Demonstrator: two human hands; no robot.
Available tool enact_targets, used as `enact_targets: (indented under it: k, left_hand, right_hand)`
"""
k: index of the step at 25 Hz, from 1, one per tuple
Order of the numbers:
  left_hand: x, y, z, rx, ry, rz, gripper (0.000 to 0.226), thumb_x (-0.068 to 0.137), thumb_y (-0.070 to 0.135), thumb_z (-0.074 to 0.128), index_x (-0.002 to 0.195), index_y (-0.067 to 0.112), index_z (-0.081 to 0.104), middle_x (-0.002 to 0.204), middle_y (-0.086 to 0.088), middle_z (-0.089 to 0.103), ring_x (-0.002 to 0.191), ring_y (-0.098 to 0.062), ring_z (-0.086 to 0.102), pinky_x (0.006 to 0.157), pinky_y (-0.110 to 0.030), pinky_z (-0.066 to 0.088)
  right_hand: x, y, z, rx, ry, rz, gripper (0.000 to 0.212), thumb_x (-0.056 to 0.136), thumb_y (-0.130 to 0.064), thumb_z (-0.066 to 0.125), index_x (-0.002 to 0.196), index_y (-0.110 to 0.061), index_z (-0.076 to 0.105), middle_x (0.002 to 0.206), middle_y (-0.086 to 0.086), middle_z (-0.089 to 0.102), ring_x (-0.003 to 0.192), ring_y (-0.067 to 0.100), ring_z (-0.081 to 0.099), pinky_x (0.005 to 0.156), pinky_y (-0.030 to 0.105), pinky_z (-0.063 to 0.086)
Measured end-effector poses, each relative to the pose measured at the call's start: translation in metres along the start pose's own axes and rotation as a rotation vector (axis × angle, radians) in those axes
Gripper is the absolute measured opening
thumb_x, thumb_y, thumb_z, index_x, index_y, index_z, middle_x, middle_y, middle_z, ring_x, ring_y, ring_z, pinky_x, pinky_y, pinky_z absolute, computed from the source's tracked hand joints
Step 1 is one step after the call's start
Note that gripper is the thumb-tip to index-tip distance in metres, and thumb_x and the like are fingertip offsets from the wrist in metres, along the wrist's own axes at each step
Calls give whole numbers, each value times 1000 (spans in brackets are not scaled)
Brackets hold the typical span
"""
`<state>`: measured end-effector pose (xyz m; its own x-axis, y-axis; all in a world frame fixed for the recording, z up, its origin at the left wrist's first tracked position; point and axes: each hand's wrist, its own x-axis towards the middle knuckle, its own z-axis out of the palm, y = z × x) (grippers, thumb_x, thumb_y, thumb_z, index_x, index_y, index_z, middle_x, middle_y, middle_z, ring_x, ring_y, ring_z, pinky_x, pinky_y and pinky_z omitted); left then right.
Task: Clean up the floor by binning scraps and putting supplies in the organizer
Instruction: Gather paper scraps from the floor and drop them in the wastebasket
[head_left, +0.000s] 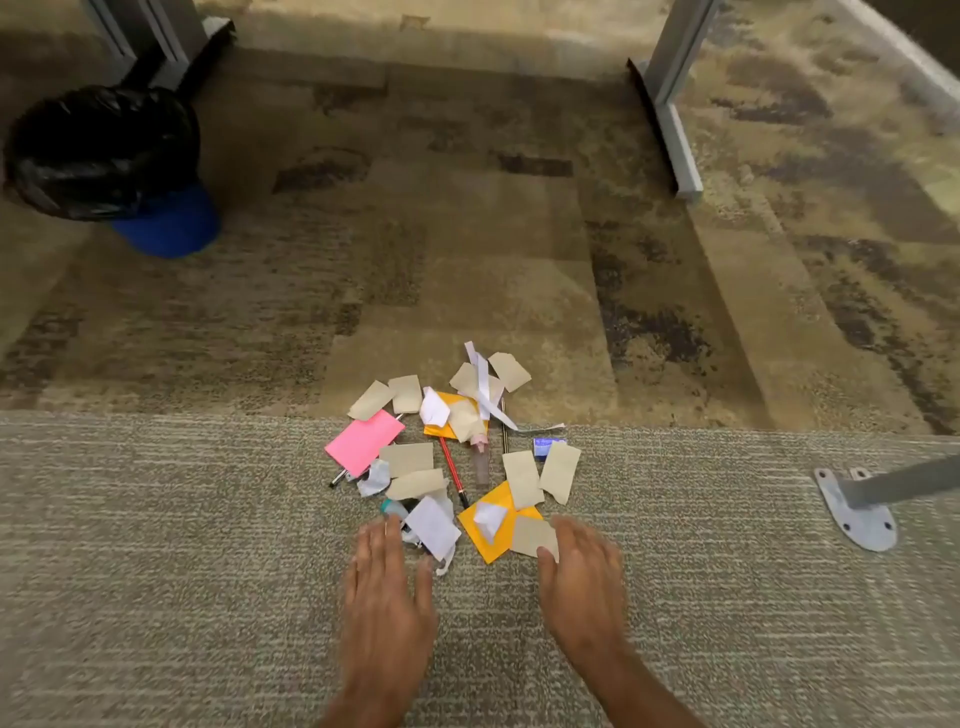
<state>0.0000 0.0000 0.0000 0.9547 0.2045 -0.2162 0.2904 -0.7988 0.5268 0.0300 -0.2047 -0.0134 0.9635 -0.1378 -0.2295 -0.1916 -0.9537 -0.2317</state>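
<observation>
Matt paper scraps (410, 458) lie on rough woven carpet (156, 545); the bin's black plastic liner (98, 150) is glossy.

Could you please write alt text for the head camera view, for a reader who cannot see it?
A person's left hand and right hand, both open, hover beside a pile of paper scraps mixed with a red pencil and a pink note on grey carpet. A blue bin with a black liner stands at the far left.
</observation>
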Motion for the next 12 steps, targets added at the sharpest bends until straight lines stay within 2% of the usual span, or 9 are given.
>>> enact_targets:
  k: [2, 5, 7, 9, 12]
  left_hand:
    - [7, -5, 11, 38, -25, -17, 68, 103, 48, 27, 160, 20, 2, 169, -1, 4, 155, -16, -2, 124, -34, 3]
    - [20, -9, 19, 73, -93, -56, 68, 104, 47, 28, 160, 18, 3, 168, -3, 10, 156, -20, 6, 125, -38, 9]
    - [27, -4, 19, 67, -75, -94, 69, 102, 46, 37, 160, 18, 11, 164, -3, 27, 152, -20, 23, 122, -41, 17]
    - [32, 1, 19, 32, -45, -175, 72, 98, 45, 50, 158, 17, 20, 151, -3, 50, 139, -19, 44, 116, -43, 26]
    - [38, 4, 20, -20, -12, -306, 72, 89, 44, 65, 150, 19, 35, 131, -1, 64, 124, -21, 55, 106, -44, 31]
  right_hand:
    - [7, 4, 6, 2, 37, -5, 42, 96, -31, 52, 137, -23, 53, 134, -4, 62, 126, 17, 52, 109, 37, 33]
    - [19, 8, 15, -13, 6, -40, 44, 94, -32, 55, 137, -25, 52, 134, -7, 59, 127, 17, 47, 105, 36, 35]
    - [23, 9, 21, 0, -33, -57, 46, 93, -33, 58, 138, -25, 50, 136, -7, 56, 129, 17, 43, 107, 37, 34]
    - [25, 9, 25, -9, -82, -44, 53, 92, -36, 60, 142, -26, 45, 140, -6, 52, 131, 17, 40, 109, 36, 32]
    - [27, 10, 31, -31, -112, 0, 60, 90, -40, 64, 144, -26, 42, 140, -4, 47, 130, 17, 38, 109, 36, 32]
